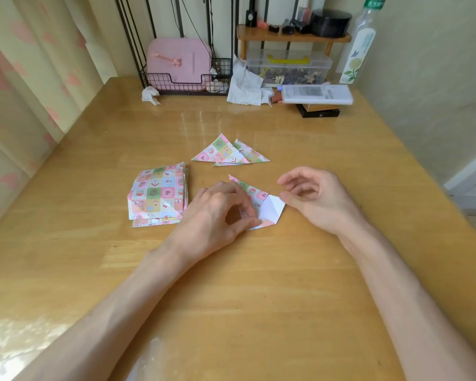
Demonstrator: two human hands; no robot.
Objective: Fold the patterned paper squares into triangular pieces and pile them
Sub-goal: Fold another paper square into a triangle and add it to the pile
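From the head view, the fold is only partly made. The left hand [220, 213] sits on the half-folded sheet [261, 202], fingers curled, thumb and fingertips pinching its near edge down against the wooden table [259, 284]. A patterned flap lies across the sheet and a white corner of the underside shows on the right. The right hand [313, 199] hovers just beside that white corner with its fingers loosely curled and holding nothing; I cannot tell whether the thumb touches the paper.

I judge the next move is for the right hand to bring the white corner over, line up the edges and press the crease flat, while the left keeps the sheet from sliding on the glossy top.

The stack of unfolded squares [157, 196] lies just left of the left hand. Two folded triangles [231, 154] overlap farther back, near enough to reach.

There is bare wood between sheet and triangles. The table's edges are well apart from the work, as are the wire basket [160, 83] and crumpled tissue [150, 95].
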